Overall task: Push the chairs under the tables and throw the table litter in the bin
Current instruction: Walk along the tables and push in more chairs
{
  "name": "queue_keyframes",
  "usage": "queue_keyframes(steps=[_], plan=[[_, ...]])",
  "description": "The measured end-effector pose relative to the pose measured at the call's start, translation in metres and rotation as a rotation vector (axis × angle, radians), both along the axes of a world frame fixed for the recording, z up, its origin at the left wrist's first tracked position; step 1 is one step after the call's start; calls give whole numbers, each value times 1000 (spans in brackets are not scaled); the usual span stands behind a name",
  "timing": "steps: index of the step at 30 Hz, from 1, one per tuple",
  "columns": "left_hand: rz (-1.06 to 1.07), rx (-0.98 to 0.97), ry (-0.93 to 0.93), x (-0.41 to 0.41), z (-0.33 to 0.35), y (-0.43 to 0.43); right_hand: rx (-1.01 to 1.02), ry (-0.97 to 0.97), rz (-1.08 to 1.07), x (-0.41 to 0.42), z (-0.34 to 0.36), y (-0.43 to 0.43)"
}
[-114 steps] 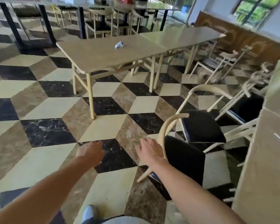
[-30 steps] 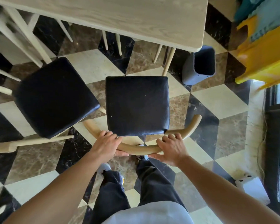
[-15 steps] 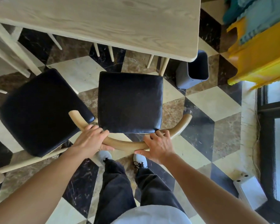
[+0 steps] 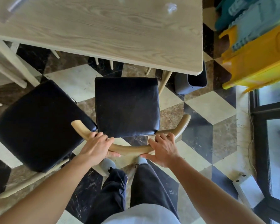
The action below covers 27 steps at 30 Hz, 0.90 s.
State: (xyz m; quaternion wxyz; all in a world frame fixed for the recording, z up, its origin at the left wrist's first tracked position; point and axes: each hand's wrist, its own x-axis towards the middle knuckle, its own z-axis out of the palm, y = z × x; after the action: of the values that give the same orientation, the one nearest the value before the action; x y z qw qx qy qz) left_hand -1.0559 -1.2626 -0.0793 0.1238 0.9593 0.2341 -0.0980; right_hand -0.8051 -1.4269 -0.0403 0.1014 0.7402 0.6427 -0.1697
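Both your left hand and right hand wrap the chair's curved back rail, and the table sits dead ahead at 12 o'clock, so shove straight.

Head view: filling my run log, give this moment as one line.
left hand: grips backrest; right hand: grips backrest; chair seat: not yet under table; litter: on table; bin: by table corner

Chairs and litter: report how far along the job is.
Nothing looks finished. In hand: left hand and right hand grip the near chair by its backrest, seat not yet under the table. Remaining: the askew chair beside it, and the litter on the table, for the bin.
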Motion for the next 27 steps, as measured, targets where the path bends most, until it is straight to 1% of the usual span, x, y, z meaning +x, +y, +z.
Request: queue_keyframes(steps=[5, 8, 13, 17, 19, 21, 23, 27], plan=[[-57, 53, -3, -1, -6, 16, 9, 22, -13, 0, -5, 10], [-79, 25, -6, 3, -4, 36, -5, 32, -32, 2, -7, 24], [-124, 8, 64, 18, 8, 67, -14, 54, -52, 12, -9, 46], [-134, 11, 87, 35, 7, 88, 23, 53, -67, 28, -10, 63], [-138, -25, 132, 46, 8, 109, 25, 62, -86, 34, -8, 79], [-148, -84, 232, 56, 12, 130, 38, 76, -96, 36, -6, 94], [-152, -90, 289, 64, 12, 147, 34, 86, -104, 40, -6, 107], [-142, -114, 226, 77, 16, 171, 11, 87, -135, 47, -7, 127]])
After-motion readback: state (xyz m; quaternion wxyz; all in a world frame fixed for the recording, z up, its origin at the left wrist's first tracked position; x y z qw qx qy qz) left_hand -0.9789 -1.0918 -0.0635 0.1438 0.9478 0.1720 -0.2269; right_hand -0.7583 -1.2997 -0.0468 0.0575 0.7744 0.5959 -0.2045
